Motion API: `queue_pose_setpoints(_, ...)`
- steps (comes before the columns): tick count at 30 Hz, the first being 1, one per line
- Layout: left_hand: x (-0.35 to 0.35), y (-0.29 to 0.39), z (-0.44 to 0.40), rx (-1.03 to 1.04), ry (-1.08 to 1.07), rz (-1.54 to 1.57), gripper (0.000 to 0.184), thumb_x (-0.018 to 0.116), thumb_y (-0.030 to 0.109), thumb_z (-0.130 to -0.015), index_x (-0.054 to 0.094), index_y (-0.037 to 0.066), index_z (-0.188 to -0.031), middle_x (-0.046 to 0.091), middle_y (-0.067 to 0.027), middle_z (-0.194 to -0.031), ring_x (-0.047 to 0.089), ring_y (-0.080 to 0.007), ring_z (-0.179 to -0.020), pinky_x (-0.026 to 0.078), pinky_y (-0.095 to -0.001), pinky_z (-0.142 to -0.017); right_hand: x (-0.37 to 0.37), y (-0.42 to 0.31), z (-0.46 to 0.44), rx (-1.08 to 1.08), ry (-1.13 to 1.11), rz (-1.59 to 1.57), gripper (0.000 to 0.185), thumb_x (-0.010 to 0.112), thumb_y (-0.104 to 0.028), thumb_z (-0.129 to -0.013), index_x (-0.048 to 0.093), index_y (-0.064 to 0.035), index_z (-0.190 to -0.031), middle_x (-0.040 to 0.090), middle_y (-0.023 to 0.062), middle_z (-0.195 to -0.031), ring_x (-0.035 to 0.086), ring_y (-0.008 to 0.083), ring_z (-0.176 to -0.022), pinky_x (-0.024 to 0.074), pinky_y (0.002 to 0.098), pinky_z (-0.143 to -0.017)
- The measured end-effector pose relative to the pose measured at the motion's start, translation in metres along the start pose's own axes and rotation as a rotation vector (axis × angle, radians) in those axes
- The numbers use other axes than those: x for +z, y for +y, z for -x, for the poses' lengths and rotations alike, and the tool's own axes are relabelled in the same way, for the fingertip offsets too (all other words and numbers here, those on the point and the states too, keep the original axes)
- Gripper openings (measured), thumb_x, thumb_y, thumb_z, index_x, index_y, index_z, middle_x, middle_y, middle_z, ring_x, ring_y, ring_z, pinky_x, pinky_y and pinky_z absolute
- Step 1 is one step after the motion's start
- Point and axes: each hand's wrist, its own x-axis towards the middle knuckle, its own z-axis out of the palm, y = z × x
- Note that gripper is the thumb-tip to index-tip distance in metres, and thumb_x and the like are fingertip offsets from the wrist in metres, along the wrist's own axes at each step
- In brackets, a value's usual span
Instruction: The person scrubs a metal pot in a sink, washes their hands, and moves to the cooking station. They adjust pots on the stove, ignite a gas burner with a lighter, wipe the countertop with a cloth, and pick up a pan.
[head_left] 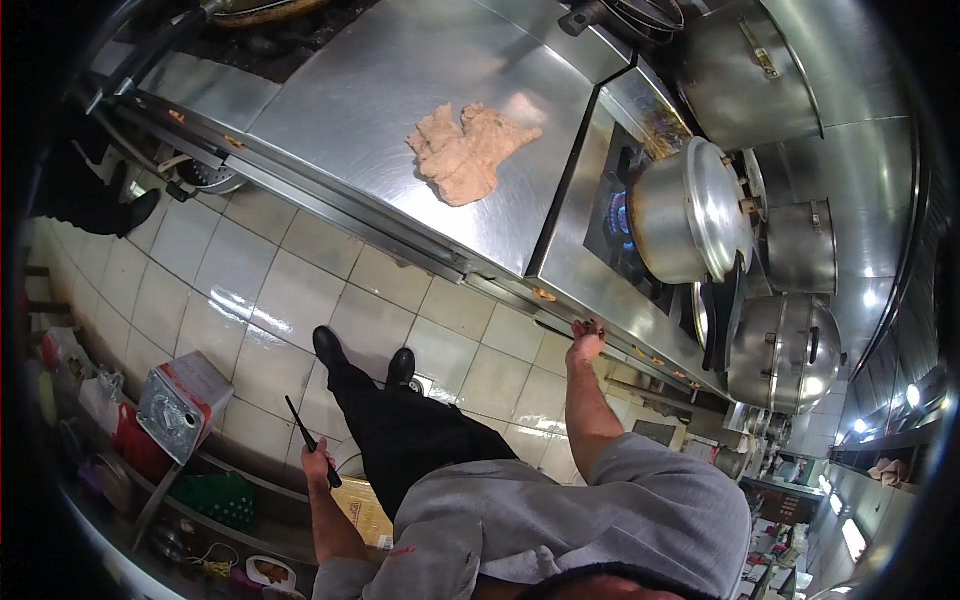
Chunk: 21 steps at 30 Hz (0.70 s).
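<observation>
My left hand [316,462], low on the left, is closed around a slim black stick-like tool [301,424] that points up and away. Against the stove's front edge, in line with a row of small knobs [543,294], is my right hand [587,342]. Its fingers are curled, and they hide whatever they hold. A blue flame [619,218] burns beside the base of a large lidded metal pot [690,212] on the stove. A rough, pale brown lump [465,155], like dough or meat, lies on the steel counter [350,100].
More large pots [745,70] stand behind the burners. On the left are a foil-topped box [180,405] and low shelves with bags and containers. Another person's dark shoe [143,212] shows at the far left. White floor tiles [235,262] run between counter and shelves.
</observation>
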Motion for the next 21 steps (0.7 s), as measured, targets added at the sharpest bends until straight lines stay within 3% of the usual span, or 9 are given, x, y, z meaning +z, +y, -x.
queue_pose_setpoints(5,-0.018,-0.012,-0.013,-0.037,0.014,0.064,0.023,0.059,0.018,-0.077,0.040,0.005,-0.078,0.040,-0.0017,-0.052,0.040,-0.0122,-0.036,0.034,-0.0263,-0.032,-0.003,-0.001,-0.001,0.055,-0.003,0.004,0.014,0.038,-0.018,-0.087,0.043,-0.0077,-0.096,0.052,0.0080,-0.083,0.057,0.0224,-0.065,0.0475,0.0329,-0.058)
queue_pose_setpoints(7,-0.021,0.004,0.008,0.056,0.019,0.069,0.023,0.060,0.017,-0.076,0.041,0.004,-0.078,0.041,-0.0014,-0.051,0.040,-0.0122,-0.036,0.034,-0.0262,-0.032,0.004,-0.012,0.008,0.166,0.009,0.079,0.033,0.036,-0.029,-0.087,0.039,-0.0097,-0.113,0.047,0.0131,-0.109,0.055,0.0254,-0.082,0.0462,0.0370,-0.066)
queue_pose_setpoints(10,-0.036,0.017,0.029,0.179,0.059,-0.002,0.024,0.062,0.014,-0.071,0.045,0.002,-0.084,0.044,-0.0021,-0.052,0.042,-0.0126,-0.038,0.035,-0.0274,-0.034,-0.002,-0.003,0.011,0.391,-0.097,0.113,0.061,0.040,-0.046,-0.083,0.021,-0.0153,-0.132,0.019,0.0171,-0.136,0.046,0.0289,-0.097,0.0428,0.0408,-0.074)
queue_pose_setpoints(12,-0.046,0.033,0.045,0.162,0.115,-0.010,0.025,0.061,0.008,-0.066,0.047,0.000,-0.086,0.047,-0.0037,-0.054,0.045,-0.0129,-0.042,0.037,-0.0288,-0.038,0.005,0.015,0.019,0.518,-0.174,0.369,0.057,0.043,-0.041,-0.084,0.025,-0.0144,-0.130,0.028,0.0162,-0.132,0.048,0.0296,-0.093,0.0438,0.0372,-0.067)
queue_pose_setpoints(14,-0.055,0.054,0.059,0.210,0.120,0.027,0.022,0.060,0.007,-0.065,0.049,0.000,-0.082,0.047,-0.0030,-0.052,0.046,-0.0135,-0.043,0.038,-0.0297,-0.040,0.001,0.056,0.011,0.459,-0.668,0.939,0.048,0.046,-0.032,-0.084,0.032,-0.0114,-0.125,0.043,0.0127,-0.119,0.051,0.0286,-0.087,0.0438,0.0354,-0.057)
queue_pose_setpoints(16,-0.065,0.072,0.062,0.222,0.026,0.078,0.031,0.058,0.005,-0.069,0.047,-0.001,-0.097,0.049,-0.0041,-0.058,0.048,-0.0134,-0.048,0.038,-0.0278,-0.041,0.045,0.048,0.075,0.484,-0.816,1.124,0.036,0.047,-0.024,-0.083,0.040,-0.0083,-0.115,0.050,0.0084,-0.102,0.054,0.0271,-0.078,0.0422,0.0329,-0.049)
queue_pose_setpoints(17,-0.067,0.073,0.054,0.243,0.006,0.166,0.038,0.057,0.006,-0.071,0.043,-0.001,-0.105,0.049,-0.0043,-0.062,0.049,-0.0132,-0.050,0.039,-0.0276,-0.042,0.065,0.044,0.105,0.472,-0.897,1.146,0.036,0.047,-0.024,-0.083,0.040,-0.0083,-0.115,0.050,0.0084,-0.102,0.054,0.0271,-0.078,0.0422,0.0329,-0.049)
queue_pose_setpoints(19,-0.070,0.122,0.092,0.204,-0.054,0.395,0.043,0.057,0.008,-0.073,0.039,0.001,-0.111,0.049,-0.0042,-0.067,0.049,-0.0123,-0.050,0.041,-0.0264,-0.042,0.108,0.043,0.155,0.607,-1.206,1.219,0.029,0.049,-0.021,-0.082,0.044,-0.0085,-0.108,0.052,0.0059,-0.091,0.054,0.0221,-0.069,0.0410,0.0298,-0.045)
queue_pose_setpoints(21,-0.080,0.150,0.101,0.295,-0.131,0.423,0.047,0.058,0.010,-0.073,0.038,0.003,-0.115,0.050,-0.0040,-0.071,0.048,-0.0110,-0.049,0.041,-0.0248,-0.040,0.159,0.043,0.210,0.522,-1.345,1.269,0.026,0.049,-0.020,-0.083,0.045,-0.0085,-0.105,0.052,0.0050,-0.087,0.054,0.0197,-0.066,0.0411,0.0283,-0.044)
